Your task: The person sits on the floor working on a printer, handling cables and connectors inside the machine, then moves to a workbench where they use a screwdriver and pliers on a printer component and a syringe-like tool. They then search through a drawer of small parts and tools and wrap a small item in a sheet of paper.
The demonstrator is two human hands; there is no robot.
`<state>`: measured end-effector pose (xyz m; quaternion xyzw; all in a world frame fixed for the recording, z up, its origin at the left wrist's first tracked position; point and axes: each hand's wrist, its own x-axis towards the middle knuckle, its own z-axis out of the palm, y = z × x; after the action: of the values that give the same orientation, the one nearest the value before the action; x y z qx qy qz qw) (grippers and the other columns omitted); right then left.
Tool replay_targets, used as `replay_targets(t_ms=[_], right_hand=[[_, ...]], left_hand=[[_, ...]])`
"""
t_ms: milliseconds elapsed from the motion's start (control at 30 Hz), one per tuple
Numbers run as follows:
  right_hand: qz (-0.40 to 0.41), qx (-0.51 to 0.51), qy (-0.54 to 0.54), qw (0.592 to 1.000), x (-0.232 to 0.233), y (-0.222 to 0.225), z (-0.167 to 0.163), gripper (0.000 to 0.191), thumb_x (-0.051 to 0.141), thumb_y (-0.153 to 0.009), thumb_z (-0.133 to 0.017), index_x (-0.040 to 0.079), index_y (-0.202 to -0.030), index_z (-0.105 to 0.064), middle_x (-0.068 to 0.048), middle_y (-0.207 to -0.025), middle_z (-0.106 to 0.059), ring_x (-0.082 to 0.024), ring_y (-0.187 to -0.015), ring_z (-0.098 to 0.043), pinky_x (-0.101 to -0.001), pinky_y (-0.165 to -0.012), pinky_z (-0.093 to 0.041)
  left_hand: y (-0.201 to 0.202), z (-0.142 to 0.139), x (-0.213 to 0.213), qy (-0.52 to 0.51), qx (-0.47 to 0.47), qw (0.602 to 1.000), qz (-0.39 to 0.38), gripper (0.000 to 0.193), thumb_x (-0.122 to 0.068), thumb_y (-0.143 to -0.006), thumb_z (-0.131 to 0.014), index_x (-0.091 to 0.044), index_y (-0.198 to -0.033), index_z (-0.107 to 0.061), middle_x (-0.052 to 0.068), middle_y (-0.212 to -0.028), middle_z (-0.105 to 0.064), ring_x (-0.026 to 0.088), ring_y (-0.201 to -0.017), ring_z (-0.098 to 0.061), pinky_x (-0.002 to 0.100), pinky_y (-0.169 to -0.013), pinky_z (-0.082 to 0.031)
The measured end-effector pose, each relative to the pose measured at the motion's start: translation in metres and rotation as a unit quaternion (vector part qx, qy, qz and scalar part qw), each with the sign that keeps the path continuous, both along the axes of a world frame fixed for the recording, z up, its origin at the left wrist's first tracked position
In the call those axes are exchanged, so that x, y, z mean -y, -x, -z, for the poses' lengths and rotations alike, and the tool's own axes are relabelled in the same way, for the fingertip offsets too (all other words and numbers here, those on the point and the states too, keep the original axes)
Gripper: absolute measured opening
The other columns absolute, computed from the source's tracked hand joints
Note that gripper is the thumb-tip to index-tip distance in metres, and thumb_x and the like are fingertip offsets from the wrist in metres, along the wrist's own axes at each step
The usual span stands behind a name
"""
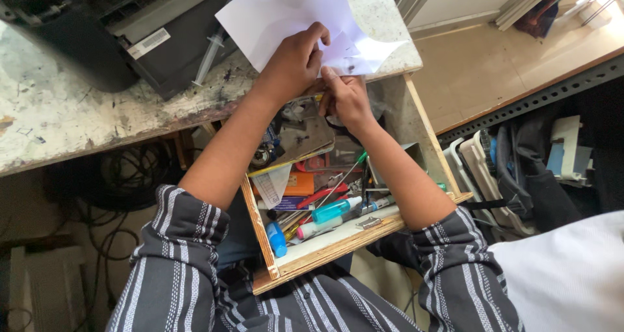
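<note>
Cables [123, 176]: at the far left we are seeing dark cables lying in a tangle under the worktop.
Worktop [52, 111]: we are looking down on a worn, paint-stained surface running across the upper left.
Printer [130, 33]: a black machine is sitting on the worktop at the top left.
Syringe [208, 59]: a clear plastic syringe is lying tilted against the printer's right edge.
Sleeves [175, 267]: we are wearing dark sleeves with pale stripes, pushed up toward the elbows.
Left hand [292, 65]: we are pressing it down on the white paper, fingers curled together over the sheet at the worktop's edge.
White paper [292, 13]: the sheet is lying on the worktop's right end, its lower right corner folded and hanging toward the open drawer.
Right hand [344, 98]: we are pinching the paper's folded lower edge between thumb and fingertips, just beside the left hand and touching it.
Drawer [325, 247]: a wooden drawer is standing open under both forearms, crammed with small tools.
Screwdrivers [338, 208]: several are lying near the drawer's front, one with a pale blue handle.
Bag [520, 169]: at the right a dark bag is resting on the floor, well apart from the drawer.
</note>
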<state>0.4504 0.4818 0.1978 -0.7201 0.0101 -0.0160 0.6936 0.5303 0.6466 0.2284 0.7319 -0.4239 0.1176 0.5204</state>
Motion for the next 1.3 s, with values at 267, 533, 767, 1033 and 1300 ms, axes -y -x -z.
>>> replay_targets(t_ms=[267,533,767,1033,1300], right_hand=[[0.004,0.025,-0.015,1.0,0.013,-0.011,0.032,0.029,0.029,-0.108,-0.06,0.006,-0.09,-0.066,0.0,-0.069,-0.059,-0.006,-0.046,-0.046,-0.0247,-0.041,-0.031],[-0.064,0.002,-0.068,0.996,0.01,0.0,0.013,0.035,0.035,-0.107,-0.052,0.01,-0.083,-0.054,-0.002,-0.072,-0.06,-0.012,-0.05,-0.052,-0.0262,-0.047,-0.033],[-0.114,0.046,-0.168,0.978,-0.002,0.01,-0.006,0.027,0.025,-0.11,-0.053,0.01,-0.088,-0.049,0.002,-0.074,-0.044,-0.012,-0.065,-0.042,-0.029,-0.063,-0.035],[-0.101,0.052,-0.181,0.977,-0.001,0.016,-0.002,0.022,0.02,-0.108,-0.055,0.012,-0.089,-0.049,0.006,-0.074,-0.035,-0.009,-0.064,-0.03,-0.0287,-0.059,-0.025],[-0.1,0.054,-0.125,0.986,-0.004,0.021,-0.005,0.019,0.021,-0.106,-0.057,0.011,-0.091,-0.053,0.006,-0.073,-0.038,-0.007,-0.063,-0.032,-0.0269,-0.058,-0.025]], left_hand=[[-0.007,0.008,0.003,-0.073,0.038,0.996,0.033,0.039,-0.005,-0.083,-0.072,-0.01,-0.111,-0.046,0.018,-0.097,-0.065,0.041,-0.087,-0.067,0.049,-0.072,-0.051],[-0.002,0.005,0.004,-0.137,-0.014,0.99,-0.012,0.035,-0.008,-0.093,-0.069,-0.009,-0.116,-0.041,0.017,-0.096,-0.066,0.045,-0.096,-0.066,0.053,-0.075,-0.048],[0.007,-0.002,0.001,0.03,0.101,0.993,0.05,0.04,-0.002,-0.087,-0.066,-0.005,-0.125,-0.052,0.022,-0.108,-0.064,0.044,-0.102,-0.063,0.047,-0.086,-0.052],[0.01,-0.004,0.001,0.035,0.068,0.993,0.089,0.04,-0.002,-0.071,-0.082,-0.001,-0.108,-0.066,0.016,-0.089,-0.064,0.037,-0.082,-0.066,0.04,-0.072,-0.053],[0.008,-0.001,0.001,0.071,0.055,0.993,0.071,0.023,0.002,-0.074,-0.075,-0.002,-0.093,-0.063,0.014,-0.078,-0.057,0.029,-0.072,-0.058,0.036,-0.064,-0.048]])
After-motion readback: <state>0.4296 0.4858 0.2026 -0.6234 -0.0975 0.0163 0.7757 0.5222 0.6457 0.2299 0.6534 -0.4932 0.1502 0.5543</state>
